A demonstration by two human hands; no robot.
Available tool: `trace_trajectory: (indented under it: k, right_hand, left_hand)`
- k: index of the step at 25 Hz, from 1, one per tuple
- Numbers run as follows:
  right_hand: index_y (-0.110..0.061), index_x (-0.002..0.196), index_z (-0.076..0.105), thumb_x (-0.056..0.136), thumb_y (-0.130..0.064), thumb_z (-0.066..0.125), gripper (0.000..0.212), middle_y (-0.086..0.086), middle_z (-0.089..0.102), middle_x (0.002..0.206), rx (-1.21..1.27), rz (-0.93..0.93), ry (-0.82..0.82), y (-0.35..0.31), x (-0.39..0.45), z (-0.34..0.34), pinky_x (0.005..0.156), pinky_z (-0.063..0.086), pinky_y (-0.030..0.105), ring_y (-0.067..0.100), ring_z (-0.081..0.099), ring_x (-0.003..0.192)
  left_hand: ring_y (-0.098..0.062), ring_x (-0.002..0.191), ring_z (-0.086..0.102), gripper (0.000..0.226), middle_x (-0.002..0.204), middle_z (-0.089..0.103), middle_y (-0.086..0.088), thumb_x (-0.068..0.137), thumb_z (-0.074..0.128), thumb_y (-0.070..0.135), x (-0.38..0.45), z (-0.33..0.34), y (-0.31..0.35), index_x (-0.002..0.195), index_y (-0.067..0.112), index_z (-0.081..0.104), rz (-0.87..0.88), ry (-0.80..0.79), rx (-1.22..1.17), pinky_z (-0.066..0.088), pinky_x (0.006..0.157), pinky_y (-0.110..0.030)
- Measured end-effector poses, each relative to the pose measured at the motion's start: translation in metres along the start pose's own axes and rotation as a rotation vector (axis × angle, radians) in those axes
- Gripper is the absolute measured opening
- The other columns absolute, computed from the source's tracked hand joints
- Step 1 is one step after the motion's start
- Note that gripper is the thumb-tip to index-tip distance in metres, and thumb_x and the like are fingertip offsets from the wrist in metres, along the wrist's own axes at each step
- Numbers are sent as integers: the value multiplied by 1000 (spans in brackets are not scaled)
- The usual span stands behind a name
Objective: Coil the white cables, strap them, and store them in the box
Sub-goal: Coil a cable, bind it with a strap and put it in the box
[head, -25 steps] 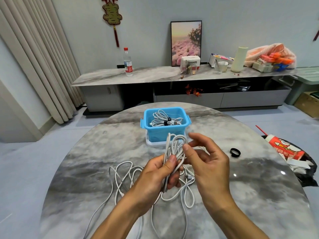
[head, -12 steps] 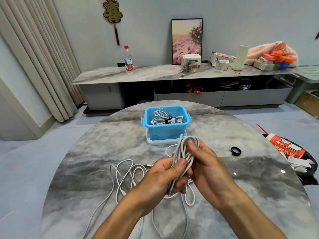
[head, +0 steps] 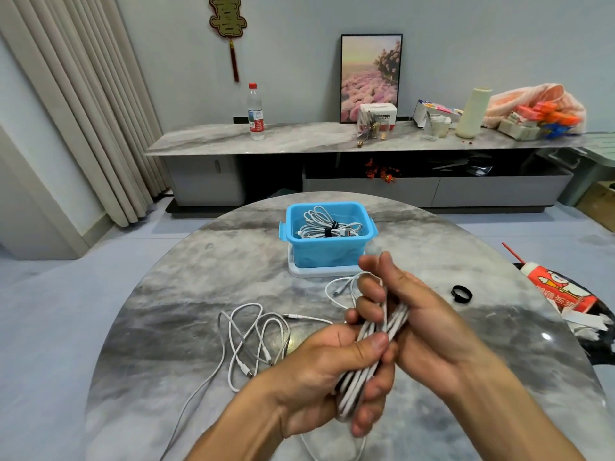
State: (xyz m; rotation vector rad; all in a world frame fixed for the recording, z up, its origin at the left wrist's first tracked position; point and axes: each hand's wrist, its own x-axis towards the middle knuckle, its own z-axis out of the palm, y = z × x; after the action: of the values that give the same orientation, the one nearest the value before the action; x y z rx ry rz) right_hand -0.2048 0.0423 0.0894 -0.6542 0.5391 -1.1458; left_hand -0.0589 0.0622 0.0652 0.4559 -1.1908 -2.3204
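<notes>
marbled tabletop (head: pixel 186 314), blue box (head: pixel 327 249) at twelve o'clock: left hand (head: pixel 319 377) and right hand (head: pixel 419 324) grip a cable coil (head: pixel 376 347); slackened fingers could spring its unstrapped loops loose.

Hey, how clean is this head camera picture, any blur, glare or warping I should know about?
Head view: the right hand shows motion blur at its fingertips, while the left hand and the white cable bundle look sharper; small ceiling-light glints sit on the glossy marble table; wide-angle warping bends the curtain; the blue box is crisp.
</notes>
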Motion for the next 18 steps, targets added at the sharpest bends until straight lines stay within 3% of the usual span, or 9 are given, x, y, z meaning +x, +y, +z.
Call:
trace_trajectory:
  k: [2, 5, 8, 12, 15, 16, 18]
  right_hand:
    - [-9, 87, 71, 81, -37, 69, 29, 0, 50, 57, -7, 27, 163, -6, 1, 5, 58, 56, 31, 14, 54, 47]
    - [-12, 80, 63, 84, -47, 67, 35, -5, 31, 46, 37, 26, 352, -13, 1, 6, 39, 44, 24, 8, 32, 32]
    - [-17, 69, 53, 90, -58, 58, 46, -6, 25, 46, 67, 50, 368, -15, -2, 4, 33, 32, 22, 6, 21, 30]
    - [-16, 77, 53, 98, -53, 48, 42, -2, 42, 57, 63, 66, 380, -21, -2, 4, 35, 33, 22, 9, 32, 36]
    - [-17, 73, 51, 99, -47, 50, 40, -3, 39, 51, 55, 53, 427, -25, -1, 9, 35, 33, 22, 11, 35, 38]
    - [-17, 72, 50, 99, -47, 50, 40, -4, 34, 48, 72, 32, 432, -25, 0, 11, 33, 29, 19, 9, 30, 35]
    - [-18, 71, 49, 99, -49, 48, 42, -6, 27, 44, 102, -13, 421, -24, 0, 12, 31, 19, 15, 7, 20, 31]
  left_hand:
    - [-4, 38, 38, 20, 57, 41, 2, 97, 53, 32, 4, 1, -1, 86, 15, 55, -22, 47, -35, 32, 38, -12]
    - [-1, 37, 29, 24, 55, 34, 4, 96, 56, 35, 14, 6, -5, 83, 16, 60, -47, 69, -41, 24, 35, -12]
    - [-4, 46, 34, 25, 62, 37, 1, 96, 50, 33, 17, 5, -4, 93, 11, 62, -117, -17, -142, 27, 42, -15]
    - [-12, 60, 48, 16, 75, 47, -4, 99, 50, 23, 11, 2, -4, 101, 10, 59, -123, -31, -162, 42, 56, -22]
    - [-18, 68, 61, 7, 84, 55, -7, 99, 53, 16, 10, 2, -10, 100, 13, 59, -90, -57, -106, 57, 69, -38]
    - [-18, 65, 61, 8, 83, 56, -8, 99, 51, 15, 9, 1, -9, 100, 13, 59, -89, -67, -98, 59, 67, -38]
    - [-12, 52, 53, 8, 75, 54, -6, 99, 51, 16, 9, 0, -8, 98, 14, 59, -106, -38, -67, 52, 50, -25]
